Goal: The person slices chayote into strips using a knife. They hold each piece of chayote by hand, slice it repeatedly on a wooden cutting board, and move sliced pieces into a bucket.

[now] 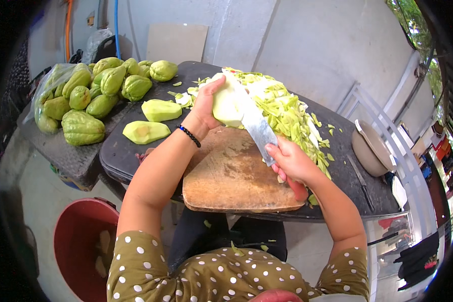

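My left hand (208, 102) grips a pale, peeled chayote (227, 104) above the far end of a wooden cutting board (236, 177). In my right hand (292, 158) is a broad-bladed knife (259, 128) with a red handle, its blade slanting up against the fruit's right side. Beyond the board lies a large heap of green peels and shavings (283, 105). Two peeled chayotes (146, 132) rest on the dark table left of my left wrist.
Unpeeled chayotes (83, 130) are piled at the left, some in a clear plastic bag. A second knife (360, 183) lies near a grey-brown basin (372, 149) on the right. On the floor at lower left stands a red bucket (73, 241) with pale pieces inside.
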The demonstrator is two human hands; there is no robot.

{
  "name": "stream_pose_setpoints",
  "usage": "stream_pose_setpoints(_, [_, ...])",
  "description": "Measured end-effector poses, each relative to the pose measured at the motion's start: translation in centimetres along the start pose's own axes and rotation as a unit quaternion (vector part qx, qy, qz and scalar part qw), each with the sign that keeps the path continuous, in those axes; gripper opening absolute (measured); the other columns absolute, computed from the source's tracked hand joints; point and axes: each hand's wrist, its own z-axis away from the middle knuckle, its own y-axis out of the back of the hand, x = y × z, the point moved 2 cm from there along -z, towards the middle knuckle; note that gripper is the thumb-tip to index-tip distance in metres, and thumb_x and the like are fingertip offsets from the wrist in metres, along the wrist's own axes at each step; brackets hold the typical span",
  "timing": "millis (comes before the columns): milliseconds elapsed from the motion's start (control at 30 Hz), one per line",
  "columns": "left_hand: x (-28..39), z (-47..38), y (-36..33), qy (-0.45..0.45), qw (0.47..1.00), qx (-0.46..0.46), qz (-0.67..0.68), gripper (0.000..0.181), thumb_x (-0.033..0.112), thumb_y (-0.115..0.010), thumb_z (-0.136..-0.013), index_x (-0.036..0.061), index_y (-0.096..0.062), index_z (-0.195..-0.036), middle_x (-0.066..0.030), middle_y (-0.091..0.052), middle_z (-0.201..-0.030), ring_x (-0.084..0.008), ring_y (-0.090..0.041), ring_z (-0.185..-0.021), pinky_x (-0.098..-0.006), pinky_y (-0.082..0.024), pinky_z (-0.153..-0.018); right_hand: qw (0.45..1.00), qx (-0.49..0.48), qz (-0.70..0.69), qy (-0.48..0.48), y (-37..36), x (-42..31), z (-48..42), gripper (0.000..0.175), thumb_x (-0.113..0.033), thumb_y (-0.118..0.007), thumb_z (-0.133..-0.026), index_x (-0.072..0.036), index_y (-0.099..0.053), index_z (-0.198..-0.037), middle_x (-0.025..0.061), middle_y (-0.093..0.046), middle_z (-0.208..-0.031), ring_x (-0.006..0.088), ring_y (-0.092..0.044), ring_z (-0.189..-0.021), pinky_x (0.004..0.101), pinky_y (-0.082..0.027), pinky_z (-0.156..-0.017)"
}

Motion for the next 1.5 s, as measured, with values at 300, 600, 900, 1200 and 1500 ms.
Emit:
stream_pose_setpoints(300, [-1.5, 0.2, -0.2, -0.070, 0.995, -0.025, 0.068, 0.042, 0.033, -0.054, -0.087, 0.0019, -0.048, -0.114, -0.0206, -0.058, -0.105, -0.0376, -0.057, -0.103, -0.0523, -0.045, -0.090, 1.000, -0.006, 0.001, -0.002, 0.2, 0.6, -0.3, 0.027, -0.025, -0.046, -0.096, -0.005, -0.050, -0.114, -0.0003, -0.047, -0.059, 0.0057, -0.040, -0.041, 0.0221, -0.036, -0.038])
stream_pose_setpoints(600, [-1.0, 0.5, -0.4, -0.020, 0.993, -0.071, 0.095, 0.052, 0.040, -0.063, -0.077, 0.0037, -0.051, -0.112, -0.0204, -0.058, -0.104, -0.0398, -0.056, -0.099, -0.0510, -0.046, -0.090, 0.997, -0.056, -0.060, -0.004, -0.8, -0.1, -0.7, 0.029, -0.023, -0.046, -0.095, -0.004, -0.047, -0.118, 0.0004, -0.050, -0.063, 0.0057, -0.044, -0.042, 0.0214, -0.039, -0.038])
stream_pose_setpoints(900, [-0.1, -0.1, 0.2, -0.072, 0.989, 0.025, 0.124, 0.058, 0.050, -0.060, -0.078, 0.0027, -0.051, -0.111, -0.0199, -0.057, -0.103, -0.0375, -0.057, -0.094, -0.0539, -0.046, -0.087, 0.998, -0.045, -0.036, -0.013, 4.1, -3.1, 1.8, 0.029, -0.011, -0.044, -0.090, -0.002, -0.046, -0.117, 0.0034, -0.057, -0.069, 0.0062, -0.050, -0.045, 0.0210, -0.041, -0.041])
stream_pose_setpoints(1200, [0.0, 1.0, -0.7, -0.088, 0.989, 0.104, 0.063, 0.074, 0.069, -0.050, -0.076, 0.0046, -0.045, -0.112, -0.0190, -0.051, -0.105, -0.0395, -0.055, -0.097, -0.0650, -0.041, -0.084, 0.773, 0.225, 0.518, 0.289, -2.4, -1.1, 2.0, 0.016, -0.006, -0.055, -0.077, -0.008, -0.050, -0.092, 0.0111, -0.053, -0.067, 0.0288, -0.060, -0.054, 0.0390, -0.048, -0.045])
stream_pose_setpoints(1500, [0.0, 1.0, -0.9, -0.128, 0.977, 0.164, 0.041, 0.076, 0.072, -0.040, -0.079, 0.0026, -0.046, -0.108, -0.0217, -0.052, -0.111, -0.0399, -0.055, -0.094, -0.0565, -0.045, -0.080, 0.755, 0.198, 0.562, 0.275, -2.6, -0.3, -0.3, 0.018, -0.005, -0.053, -0.079, -0.003, -0.048, -0.096, 0.0124, -0.053, -0.070, 0.0261, -0.061, -0.055, 0.0357, -0.049, -0.045])
